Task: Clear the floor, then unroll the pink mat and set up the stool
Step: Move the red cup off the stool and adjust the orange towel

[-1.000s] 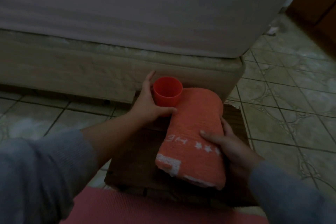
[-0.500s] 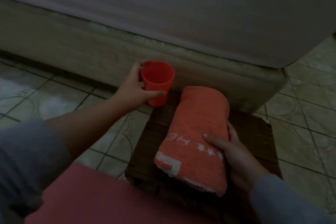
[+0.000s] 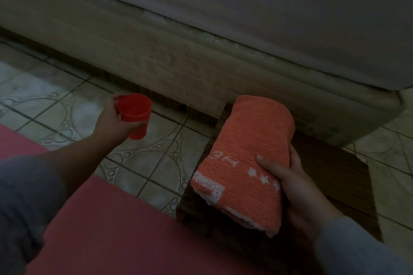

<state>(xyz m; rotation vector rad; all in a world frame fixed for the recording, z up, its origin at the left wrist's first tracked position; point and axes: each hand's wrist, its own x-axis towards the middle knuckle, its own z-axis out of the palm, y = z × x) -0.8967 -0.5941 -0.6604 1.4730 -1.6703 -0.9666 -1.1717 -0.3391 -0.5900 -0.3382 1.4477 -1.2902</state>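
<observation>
A low dark wooden stool (image 3: 330, 172) stands on the tiled floor beside the bed. A rolled orange towel (image 3: 243, 154) with white letters and stars lies on its top. My right hand (image 3: 297, 187) grips the towel's near end, thumb on top. My left hand (image 3: 114, 120) holds a small red plastic cup (image 3: 134, 114) upright above the tiles, left of the stool. The pink mat (image 3: 116, 230) lies flat at the bottom left, its edge reaching the stool's near corner.
A bed (image 3: 201, 56) with a grey cover fills the top of the view; its base runs diagonally behind the stool. Patterned floor tiles (image 3: 154, 158) show between mat and bed, and more to the right of the stool.
My left hand lifted the red cup off the stool and carried it left over the tiles. My right hand has stayed on the towel. The view shifted left.
</observation>
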